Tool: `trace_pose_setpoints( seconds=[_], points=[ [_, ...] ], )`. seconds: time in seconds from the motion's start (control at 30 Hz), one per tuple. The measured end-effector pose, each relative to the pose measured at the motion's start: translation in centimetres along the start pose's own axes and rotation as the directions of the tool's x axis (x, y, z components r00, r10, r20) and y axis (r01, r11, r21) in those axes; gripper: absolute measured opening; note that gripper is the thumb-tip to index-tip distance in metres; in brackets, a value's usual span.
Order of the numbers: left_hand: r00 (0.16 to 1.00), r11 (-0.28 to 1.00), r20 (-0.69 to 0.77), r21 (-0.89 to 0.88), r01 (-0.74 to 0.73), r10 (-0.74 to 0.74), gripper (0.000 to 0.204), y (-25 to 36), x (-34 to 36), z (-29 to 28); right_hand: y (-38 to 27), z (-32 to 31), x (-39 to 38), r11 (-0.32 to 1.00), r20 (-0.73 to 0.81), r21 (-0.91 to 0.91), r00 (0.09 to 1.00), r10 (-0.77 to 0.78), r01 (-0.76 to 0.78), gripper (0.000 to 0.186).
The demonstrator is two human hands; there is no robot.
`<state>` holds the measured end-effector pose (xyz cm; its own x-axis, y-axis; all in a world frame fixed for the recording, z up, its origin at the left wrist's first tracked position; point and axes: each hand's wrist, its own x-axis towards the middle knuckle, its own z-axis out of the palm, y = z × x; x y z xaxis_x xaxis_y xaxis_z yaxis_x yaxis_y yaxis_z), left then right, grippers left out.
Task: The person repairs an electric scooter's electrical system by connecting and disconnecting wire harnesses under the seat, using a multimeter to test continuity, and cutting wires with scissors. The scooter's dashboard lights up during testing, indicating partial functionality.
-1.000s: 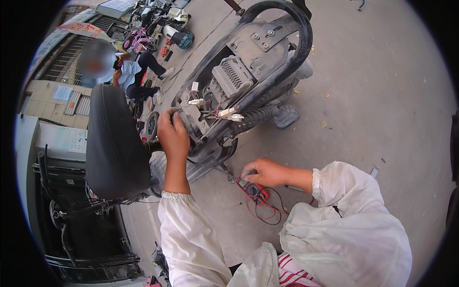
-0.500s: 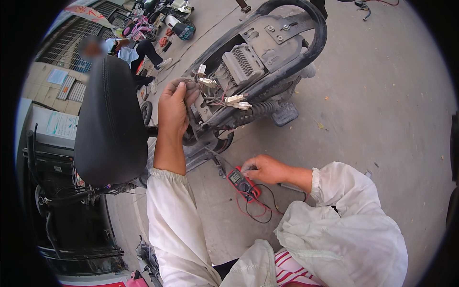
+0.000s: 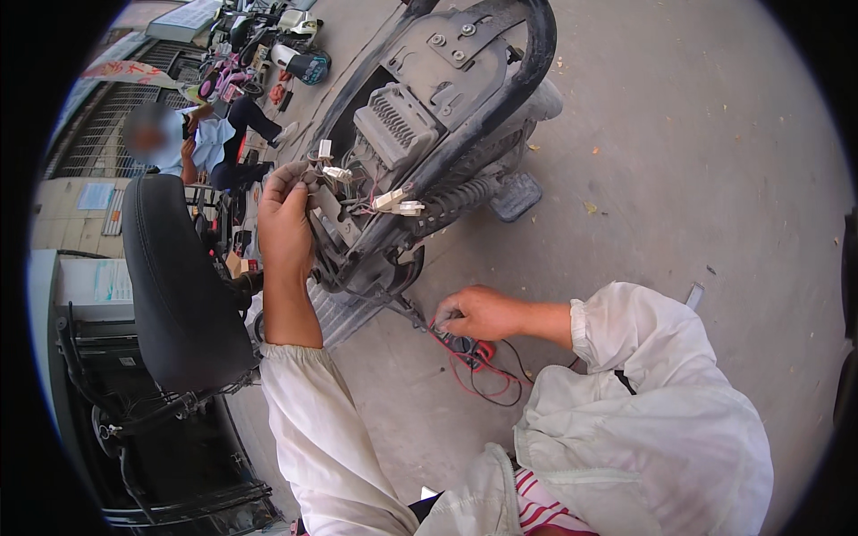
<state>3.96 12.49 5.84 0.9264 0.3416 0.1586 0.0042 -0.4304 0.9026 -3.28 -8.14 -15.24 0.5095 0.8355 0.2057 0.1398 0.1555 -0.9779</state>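
Observation:
My left hand (image 3: 286, 228) is closed, thumb and fingers pressed together beside the white wire connectors (image 3: 337, 174) on a stripped electric scooter frame (image 3: 393, 214). Whatever it pinches is hidden. A dark cable (image 3: 366, 293) runs down from the frame towards my right hand (image 3: 483, 313). That hand is curled in a pinch just above a red and black multimeter (image 3: 483, 351) on the ground and covers its screen. I cannot make out what its fingers hold. Red and black test leads (image 3: 500, 390) loop beside the meter.
A finned grey controller box (image 3: 398, 125) sits in the frame, under a curved black rail (image 3: 536, 54). A black seat (image 3: 179, 286) stands at my left. Beyond it a person (image 3: 210, 138) sits near parked scooters (image 3: 299, 62). A small metal piece (image 3: 694, 296) lies at the right.
The view has shifted, so the scooter appears further left and lower. My right hand has moved over the multimeter's top, hiding the screen that showed before. My left hand stays at the connectors.

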Motion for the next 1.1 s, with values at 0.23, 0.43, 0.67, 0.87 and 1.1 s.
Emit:
trace_pose_setpoints(
  seconds=[0.23, 0.43, 0.67, 0.87, 1.1],
  points=[
    [0.968, 0.622, 0.219, 0.742, -0.248, 0.124, 0.028, 1.8, -0.1, 0.4, 0.9, -0.5, 0.1, 0.999, -0.018, 0.031, 1.000, -0.018, 0.018, 0.021],
    [0.992, 0.873, 0.096, 0.473, -0.116, 0.079, 0.016, 0.7, 0.8, 0.8, 1.5, -0.8, 0.0, 0.999, -0.029, 0.045, 0.999, -0.026, 0.027, 0.020],
    [0.997, 0.961, 0.064, 0.273, -0.052, 0.035, 0.014, 0.8, -0.7, 1.5, 2.0, -1.7, -0.3, 1.000, 0.008, 0.009, 1.000, -0.029, 0.029, 0.020],
    [0.999, 0.978, -0.007, 0.207, -0.033, 0.036, 0.017, 0.9, -1.6, 1.3, 1.1, -2.6, -0.2, 0.999, -0.030, -0.020, 0.999, 0.039, -0.039, 0.021],
    [0.994, 0.990, -0.089, 0.117, 0.073, -0.063, 0.015, 0.6, -0.5, 1.5, 0.0, -2.6, 1.1, 0.995, -0.063, 0.088, 0.997, -0.037, 0.042, 0.022]
  ],
)
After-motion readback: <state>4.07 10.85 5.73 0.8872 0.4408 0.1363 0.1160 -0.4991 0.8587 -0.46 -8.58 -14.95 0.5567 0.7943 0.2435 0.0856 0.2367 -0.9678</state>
